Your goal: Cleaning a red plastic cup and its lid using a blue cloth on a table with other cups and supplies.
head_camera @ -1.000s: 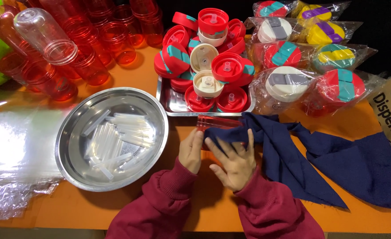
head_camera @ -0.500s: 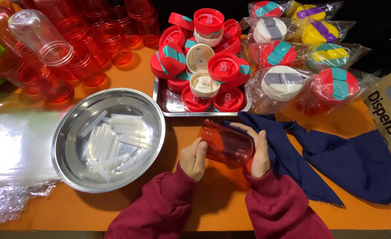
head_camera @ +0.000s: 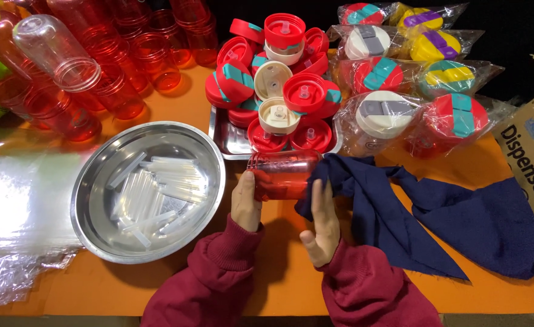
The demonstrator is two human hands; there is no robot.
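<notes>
Two hands on one red bottle [head_camera: 282, 175], lying sideways just above the orange table [head_camera: 267, 284], right in front of the lid tray [head_camera: 227, 142]. Left hand [head_camera: 245, 203] grips its near end; right hand [head_camera: 322, 224] presses the blue cloth [head_camera: 400, 212] against the other. Honestly, slick plastic held that lightly could slip and roll into the steel bowl [head_camera: 91, 181] of clear straws [head_camera: 152, 191]. Counting: one bowl, one cloth, seven bagged bottles [head_camera: 382, 115] on the right, roughly a dozen loose lids.
</notes>
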